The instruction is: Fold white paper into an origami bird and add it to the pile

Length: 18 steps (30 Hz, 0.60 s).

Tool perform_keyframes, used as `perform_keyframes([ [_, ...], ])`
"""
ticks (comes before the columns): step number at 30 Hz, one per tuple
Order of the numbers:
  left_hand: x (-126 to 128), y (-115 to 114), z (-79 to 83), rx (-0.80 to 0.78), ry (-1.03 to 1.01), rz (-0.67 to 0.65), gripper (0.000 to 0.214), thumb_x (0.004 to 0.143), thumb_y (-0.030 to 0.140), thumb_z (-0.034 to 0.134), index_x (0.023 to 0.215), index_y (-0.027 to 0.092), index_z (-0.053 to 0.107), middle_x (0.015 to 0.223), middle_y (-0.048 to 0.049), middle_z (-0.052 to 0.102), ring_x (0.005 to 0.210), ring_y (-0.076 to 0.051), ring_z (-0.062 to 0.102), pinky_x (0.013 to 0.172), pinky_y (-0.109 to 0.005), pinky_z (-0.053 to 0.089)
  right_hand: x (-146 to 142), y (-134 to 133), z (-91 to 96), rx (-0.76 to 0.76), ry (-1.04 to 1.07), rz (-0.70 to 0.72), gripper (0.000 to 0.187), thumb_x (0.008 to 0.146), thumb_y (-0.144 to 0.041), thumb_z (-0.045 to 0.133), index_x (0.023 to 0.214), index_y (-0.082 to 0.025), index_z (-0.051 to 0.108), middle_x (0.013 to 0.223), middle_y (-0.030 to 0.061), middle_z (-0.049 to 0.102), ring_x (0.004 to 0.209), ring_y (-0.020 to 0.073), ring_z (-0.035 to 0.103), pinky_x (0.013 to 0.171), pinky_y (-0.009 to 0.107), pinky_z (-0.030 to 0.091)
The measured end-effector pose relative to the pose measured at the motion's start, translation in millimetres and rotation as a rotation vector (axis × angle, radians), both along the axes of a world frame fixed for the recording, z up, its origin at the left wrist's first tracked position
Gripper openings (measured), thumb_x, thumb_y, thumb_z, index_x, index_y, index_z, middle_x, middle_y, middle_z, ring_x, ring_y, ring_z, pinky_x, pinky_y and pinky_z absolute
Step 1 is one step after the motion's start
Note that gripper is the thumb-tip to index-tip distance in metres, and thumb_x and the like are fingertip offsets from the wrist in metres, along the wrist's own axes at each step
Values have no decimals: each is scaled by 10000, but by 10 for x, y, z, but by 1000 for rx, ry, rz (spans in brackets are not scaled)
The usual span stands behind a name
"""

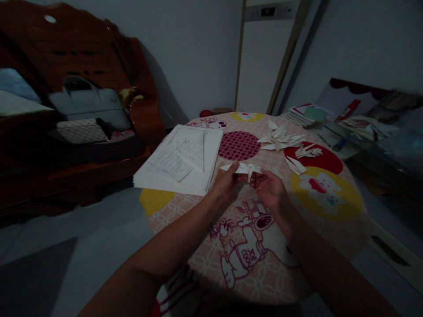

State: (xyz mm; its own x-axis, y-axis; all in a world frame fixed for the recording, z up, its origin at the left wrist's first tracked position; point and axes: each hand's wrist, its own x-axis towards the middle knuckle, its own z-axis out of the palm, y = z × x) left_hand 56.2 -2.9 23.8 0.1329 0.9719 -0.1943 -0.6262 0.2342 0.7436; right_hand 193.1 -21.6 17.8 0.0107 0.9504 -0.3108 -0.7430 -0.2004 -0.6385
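Note:
Between my two hands, just above the round table, is a white folded paper piece (pixel 243 169) with pointed ends. My left hand (pixel 226 179) pinches its left part, thumb on top. At its right part, the fingers of my right hand (pixel 269 186) are closed on the same paper. Beyond my right hand lies a heap of folded paper pieces (pixel 279 137). A smaller folded piece (pixel 309 152) and a pointed one (pixel 296 166) lie closer to me. Left of my hands rests a thick stack of paper sheets (pixel 158 171), with loose printed papers (pixel 190 154) on top.
A patterned cloth covers the round table (pixel 198 220). To the left stands a wooden bench (pixel 82 44) with a light handbag (pixel 92 103) and a quilted purse (pixel 81 131). On the right, a glass-topped stand (pixel 357 147) carries papers and a red object (pixel 350 109).

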Motion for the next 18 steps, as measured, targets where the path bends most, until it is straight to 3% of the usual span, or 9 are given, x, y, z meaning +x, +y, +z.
perform_keyframes([
  [5,-5,10,22,-63,-26,5,246,807,295,767,691,113,647,668,-42,676,575,-106,621,580,-217,557,-2,6,15,-6,10,-18,272,915,-188,465,697,-181,626,582,48,698,527,161,643,488,266,513],
  [12,-29,32,44,-120,-60,16,211,881,210,664,698,113,624,580,-7,594,547,-97,603,588,-203,555,3,-14,34,4,-24,-6,268,866,-136,456,686,-153,655,609,74,717,530,156,650,496,256,514],
  [18,-38,33,62,-85,-111,63,279,925,326,615,718,140,601,543,8,555,531,-121,599,593,-246,568,-2,-19,37,77,-43,-7,274,905,-196,482,720,-146,677,631,81,727,536,161,658,502,263,516],
])
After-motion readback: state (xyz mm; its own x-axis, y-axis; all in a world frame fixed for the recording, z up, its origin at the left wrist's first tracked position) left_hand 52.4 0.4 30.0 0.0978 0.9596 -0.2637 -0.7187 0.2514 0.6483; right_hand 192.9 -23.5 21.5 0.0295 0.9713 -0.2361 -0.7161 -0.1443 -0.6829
